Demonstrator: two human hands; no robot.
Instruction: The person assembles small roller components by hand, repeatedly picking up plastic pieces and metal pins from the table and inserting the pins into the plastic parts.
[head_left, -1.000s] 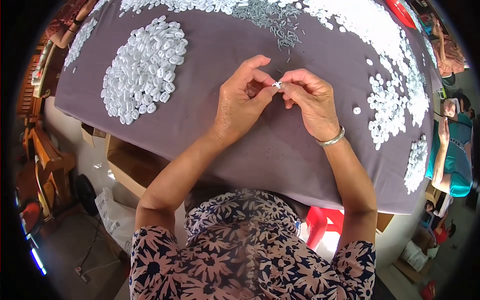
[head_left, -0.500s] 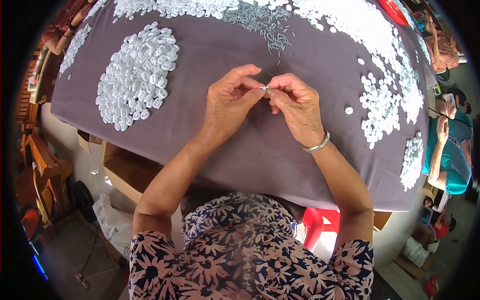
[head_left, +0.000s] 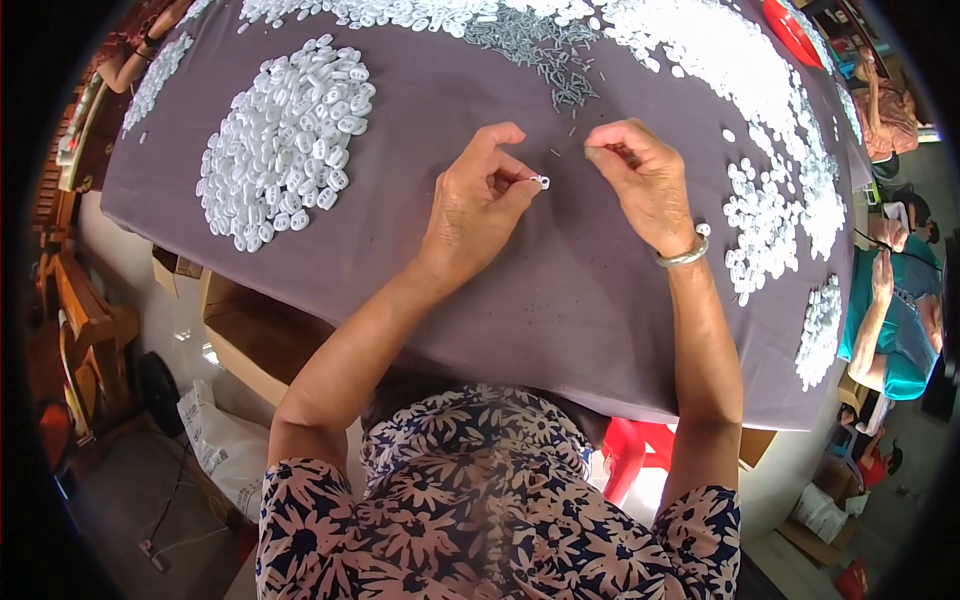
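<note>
My left hand [head_left: 483, 192] pinches a small white oval plastic piece with holes [head_left: 543, 182] between thumb and forefinger, out over the middle of the table. To its right and apart from it, my right hand [head_left: 643, 182] has thumb and fingertips pressed together; whether anything tiny is in them I cannot make out. A bracelet [head_left: 684, 255] circles the right wrist. Just beyond the hands lies a heap of short thin grey pieces [head_left: 545, 55], with a few strays nearer me. Left of my left hand spreads a pile of similar white oval pieces [head_left: 285, 145].
The purplish-grey tablecloth [head_left: 560, 330] hangs over the near edge. More white pieces [head_left: 690, 40] cover the far side and the right. A red dish [head_left: 792, 32] stands far right. A cardboard box [head_left: 245, 340] and a red stool [head_left: 632, 455] sit below. Other people work at both sides.
My hands have come apart: the right moved right, off the white piece, while the left still holds it. The view has shifted slightly.
</note>
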